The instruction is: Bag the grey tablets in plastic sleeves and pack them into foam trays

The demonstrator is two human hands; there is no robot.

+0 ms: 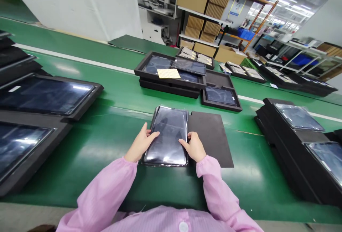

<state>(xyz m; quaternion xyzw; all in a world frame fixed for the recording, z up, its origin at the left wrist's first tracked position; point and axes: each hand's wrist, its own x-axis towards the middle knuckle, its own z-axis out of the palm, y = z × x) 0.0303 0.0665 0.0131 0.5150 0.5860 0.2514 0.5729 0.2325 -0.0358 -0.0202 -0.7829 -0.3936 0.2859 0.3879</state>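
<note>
A glossy display panel [168, 134], seemingly sealed in clear film, lies flat on the green worktop [107, 135], right in front of the person. The left hand [140, 145] and right hand [195, 149] each clamp a long edge, thumbs on top, likely to keep it square beside the black foam sheet [213, 135]. Black trays [45, 96] of similar panels surround it, and shelves [203, 18] of cartons stand behind.

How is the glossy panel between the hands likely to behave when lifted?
The glossy panel is probably stiff: straight edges. Its shiny wrap looks slippery where the left hand and right hand grip it. Its mirror-like face suggests fragile glass.
</note>
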